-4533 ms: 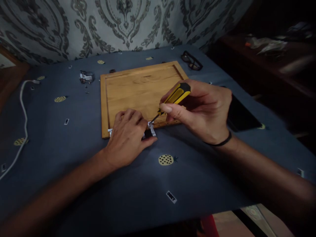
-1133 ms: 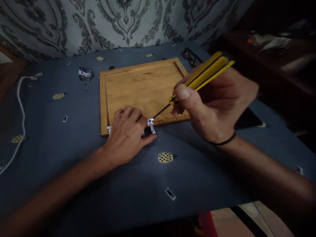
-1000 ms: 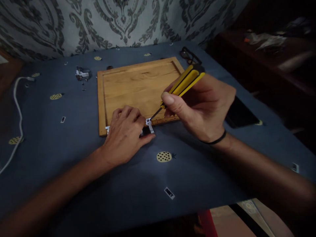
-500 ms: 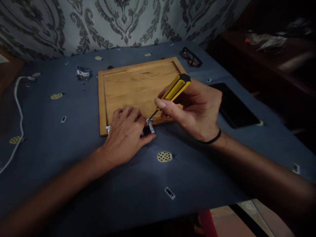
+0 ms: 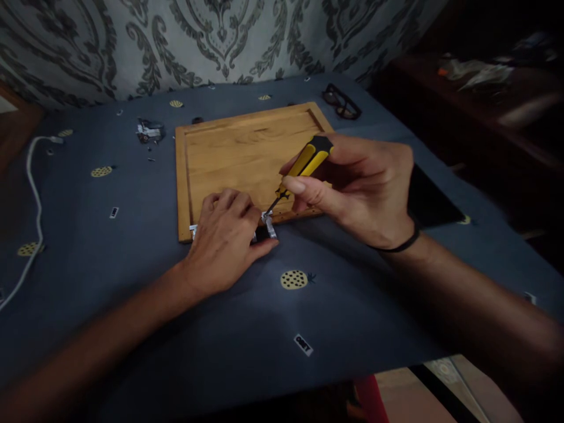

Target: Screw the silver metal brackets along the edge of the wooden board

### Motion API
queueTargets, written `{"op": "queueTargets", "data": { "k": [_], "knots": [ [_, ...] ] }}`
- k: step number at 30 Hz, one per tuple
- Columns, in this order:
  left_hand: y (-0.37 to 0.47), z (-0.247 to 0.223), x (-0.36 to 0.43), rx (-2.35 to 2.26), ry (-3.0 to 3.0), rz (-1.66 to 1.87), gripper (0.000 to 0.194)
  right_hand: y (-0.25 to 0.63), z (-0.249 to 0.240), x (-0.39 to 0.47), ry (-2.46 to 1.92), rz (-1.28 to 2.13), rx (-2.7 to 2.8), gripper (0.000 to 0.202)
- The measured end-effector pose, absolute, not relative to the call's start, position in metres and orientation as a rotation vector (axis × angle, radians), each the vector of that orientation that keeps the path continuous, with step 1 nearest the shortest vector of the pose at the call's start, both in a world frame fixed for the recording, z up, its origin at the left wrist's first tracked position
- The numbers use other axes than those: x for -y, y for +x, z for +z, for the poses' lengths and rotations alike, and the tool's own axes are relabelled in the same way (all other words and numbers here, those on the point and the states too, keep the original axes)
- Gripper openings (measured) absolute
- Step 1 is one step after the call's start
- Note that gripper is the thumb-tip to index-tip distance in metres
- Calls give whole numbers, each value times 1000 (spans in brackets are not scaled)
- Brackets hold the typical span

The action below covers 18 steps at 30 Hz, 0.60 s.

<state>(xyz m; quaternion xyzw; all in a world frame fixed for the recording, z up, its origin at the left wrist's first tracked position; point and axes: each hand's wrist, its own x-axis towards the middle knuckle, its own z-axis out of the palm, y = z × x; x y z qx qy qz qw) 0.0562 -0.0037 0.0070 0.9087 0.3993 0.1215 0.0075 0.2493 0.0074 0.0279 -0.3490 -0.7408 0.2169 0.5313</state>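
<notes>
Screwdriver (image 5: pixel 304 161), yellow and black, leans with its thin tip down on a silver metal piece (image 5: pixel 270 228). The metal piece sits at the near edge of a brown wooden board (image 5: pixel 238 153). The right hand (image 5: pixel 365 188) pinches the screwdriver's handle between its thumb and bent fingers. The left hand (image 5: pixel 224 241) is curled around the metal piece, with its fingers bent over the board and its thumb out at the near side. Its fingertips are hidden. Another silver bit (image 5: pixel 192 231) shows on the other side of the left hand, but I cannot tell if it is part of the same piece.

The board lies flat on a blue table (image 5: pixel 247 352). A flat black thing (image 5: pixel 434 197) is partly hidden by the right hand. Dark glasses (image 5: pixel 341 103) lie near the board's far right corner. Left of the board is a little pile of metal parts (image 5: pixel 148 130), and farther left is a white cord (image 5: pixel 37 200).
</notes>
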Motion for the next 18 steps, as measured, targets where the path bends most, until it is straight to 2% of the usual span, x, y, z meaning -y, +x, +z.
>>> {"op": "queueTargets", "data": {
  "k": [6, 9, 18],
  "knots": [
    [56, 7, 4, -1242, 2844, 385, 34, 242, 22, -4, -829, 250, 1647, 28],
    [56, 7, 4, -1237, 2839, 396, 33, 239, 27, 2, -874, 227, 1492, 23],
    [57, 7, 3, -1245, 2840, 380, 34, 242, 25, 1, -970, 267, 1575, 32]
  ]
}}
